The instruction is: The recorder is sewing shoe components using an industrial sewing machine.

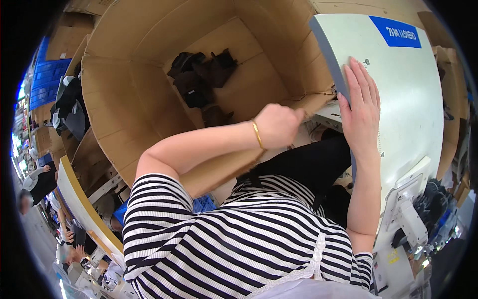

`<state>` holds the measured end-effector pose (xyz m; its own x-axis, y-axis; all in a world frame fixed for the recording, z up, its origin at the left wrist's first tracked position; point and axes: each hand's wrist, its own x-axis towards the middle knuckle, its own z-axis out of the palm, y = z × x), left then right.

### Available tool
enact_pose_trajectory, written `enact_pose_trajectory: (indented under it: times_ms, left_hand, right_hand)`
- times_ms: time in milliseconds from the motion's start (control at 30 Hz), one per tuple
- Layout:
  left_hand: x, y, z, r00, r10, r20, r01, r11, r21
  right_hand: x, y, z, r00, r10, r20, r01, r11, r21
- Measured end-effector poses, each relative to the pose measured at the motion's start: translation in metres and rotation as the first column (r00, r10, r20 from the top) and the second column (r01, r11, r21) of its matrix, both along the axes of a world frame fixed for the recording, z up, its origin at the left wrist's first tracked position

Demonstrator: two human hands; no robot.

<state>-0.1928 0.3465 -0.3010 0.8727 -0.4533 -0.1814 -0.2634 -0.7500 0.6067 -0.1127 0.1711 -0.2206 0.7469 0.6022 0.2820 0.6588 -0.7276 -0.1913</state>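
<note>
A large brown cardboard box (134, 84) stands open in front of me. Several dark fabric pieces (194, 87) lie on its bottom. My left hand (280, 125) is closed at the box's near rim, and its fingers seem to grip the cardboard edge; the fingertips are partly hidden. A yellow bangle (257, 133) circles that wrist. My right hand (360, 102) lies flat on the white tabletop (408, 104), with its fingers stretched out, its thumb near the grey edge and nothing in it.
A blue label (396, 32) marks the tabletop's far end. White machine parts (411, 219) are mounted at its near right. On the left are dark and grey fabric items (72, 107), blue crates (50, 79) and a wood-edged table (82, 199). Other people work at the far left.
</note>
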Motion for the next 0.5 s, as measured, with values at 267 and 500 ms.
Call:
enact_pose_trajectory:
  times_ms: [267, 500]
  left_hand:
    - [-0.093, 0.008, -0.003, 0.991, -0.023, -0.134, 0.019, 0.999, -0.034]
    - [-0.141, 0.039, 0.003, 0.999, -0.007, -0.043, 0.003, 0.996, -0.092]
  right_hand:
    - [0.002, -0.006, -0.004, 1.0, 0.002, 0.015, -0.002, 1.0, 0.001]
    - [-0.03, 0.001, 0.003, 0.994, 0.008, 0.109, -0.027, 0.984, 0.177]
